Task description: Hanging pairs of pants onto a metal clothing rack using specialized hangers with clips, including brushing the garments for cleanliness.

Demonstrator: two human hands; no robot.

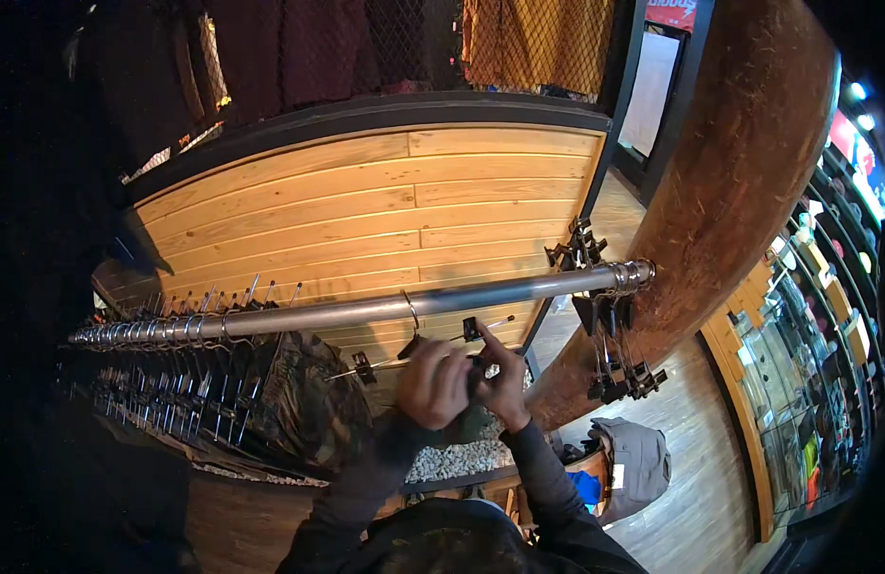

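**Steel rail, one clip hanger in both hands**

Steel rail (366, 308) is the landmark in the head view. Just below its middle hangs a clip hanger (418, 349), hook over the rail. The left hand (433, 385) is closed around the hanger's centre; the right hand (504, 383) pinches near its right clip. Left along the rail crowd hung garments (299, 402); empty hangers (610, 330) bunch at its right end. Keeping the bar level and steadied should help the clip work cleanly.

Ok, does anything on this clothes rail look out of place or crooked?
Mostly no. One clip hanger hangs alone mid-rail, tilted, with both hands, left and right, on it. The rest are bunched: garments at the left end, empty hangers at the right.
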